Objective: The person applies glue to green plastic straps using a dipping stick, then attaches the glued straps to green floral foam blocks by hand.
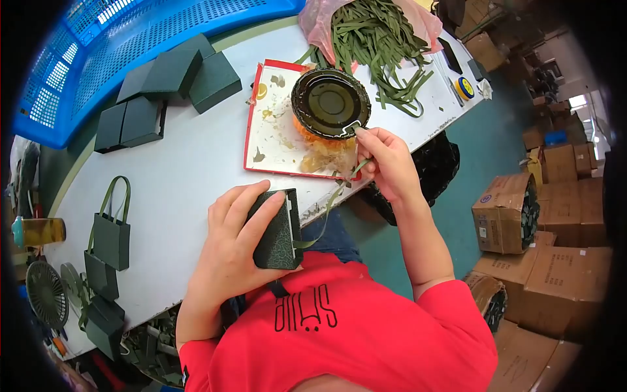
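Note:
My left hand (230,225) is wrapped round a small dark green box (277,240) with a textured surface, held near the table's front edge. From the box's side a green ribbon (324,225) runs up to my right hand (390,162). Those right fingers are closed in a pinch on the ribbon's end, at the rim of a round black bowl (330,101) of dark, glossy liquid. The bowl rests on a white tray with a red edge (247,140), smeared with brownish residue. Part of the ribbon is hidden by my right fingers.
Several dark green boxes (171,72) lie at the back left beside a blue crate (150,32). Small boxes with ribbon handles (111,242) and a fan (47,295) are at the left. Loose green ribbons (375,39) spill from a pink bag. Cartons (555,281) stand at the right.

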The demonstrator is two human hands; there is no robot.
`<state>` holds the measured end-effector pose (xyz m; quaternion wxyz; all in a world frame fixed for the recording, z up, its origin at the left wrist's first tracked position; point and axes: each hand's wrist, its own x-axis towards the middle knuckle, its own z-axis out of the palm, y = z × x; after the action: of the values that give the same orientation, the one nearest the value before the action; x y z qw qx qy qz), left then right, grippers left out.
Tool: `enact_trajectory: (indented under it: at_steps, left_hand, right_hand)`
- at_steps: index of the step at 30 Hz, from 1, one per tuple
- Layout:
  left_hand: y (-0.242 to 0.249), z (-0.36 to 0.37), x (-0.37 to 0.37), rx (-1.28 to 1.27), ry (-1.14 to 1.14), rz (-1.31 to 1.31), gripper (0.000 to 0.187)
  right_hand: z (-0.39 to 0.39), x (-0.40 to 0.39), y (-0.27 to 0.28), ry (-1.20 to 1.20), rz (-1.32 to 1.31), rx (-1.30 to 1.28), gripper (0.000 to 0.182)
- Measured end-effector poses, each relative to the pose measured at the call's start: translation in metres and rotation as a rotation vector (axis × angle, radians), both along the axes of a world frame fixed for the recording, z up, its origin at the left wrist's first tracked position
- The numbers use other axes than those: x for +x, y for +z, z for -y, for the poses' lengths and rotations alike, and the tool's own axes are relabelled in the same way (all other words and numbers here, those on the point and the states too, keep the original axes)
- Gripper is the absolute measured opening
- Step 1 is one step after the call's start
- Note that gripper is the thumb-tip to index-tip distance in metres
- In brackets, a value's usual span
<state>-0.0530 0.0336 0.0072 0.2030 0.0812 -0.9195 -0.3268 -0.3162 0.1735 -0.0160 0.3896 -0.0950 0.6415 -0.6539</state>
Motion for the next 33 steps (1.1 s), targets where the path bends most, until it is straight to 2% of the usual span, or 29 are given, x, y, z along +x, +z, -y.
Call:
enact_trajectory:
  at_steps: [5,8,11,17,20,24,30,33]
  left_hand:
    - [0.0,0.0,0.0,-0.01,0.005,0.009,0.087]
    - [-0.001,0.002,0.001,-0.056,-0.012,0.02,0.1]
    - [-0.001,0.002,0.001,-0.022,0.017,0.007,0.09]
    - [-0.003,0.008,0.005,-0.009,0.054,-0.045,0.094]
    - [-0.004,0.012,0.006,0.006,0.04,-0.086,0.097]
    - [-0.004,0.016,0.008,0.069,-0.022,-0.113,0.099]
    - [-0.005,0.013,0.009,0.163,-0.087,-0.13,0.097]
    - [-0.005,0.014,0.009,0.141,-0.096,-0.132,0.097]
  right_hand:
    - [0.002,-0.004,-0.003,0.005,0.04,-0.037,0.022]
    - [0.003,-0.006,-0.003,0.023,0.065,-0.063,0.02]
    - [0.004,-0.005,-0.002,0.023,0.03,-0.055,0.02]
    - [-0.009,0.012,0.007,-0.037,0.009,-0.149,0.016]
    - [-0.016,0.034,0.017,0.08,-0.027,-0.1,0.014]
    - [-0.014,0.063,0.029,0.403,0.05,-0.051,0.015]
    - [0.005,0.08,0.031,0.583,0.143,-0.025,0.015]
    - [0.009,0.082,0.029,0.605,0.098,0.006,0.015]
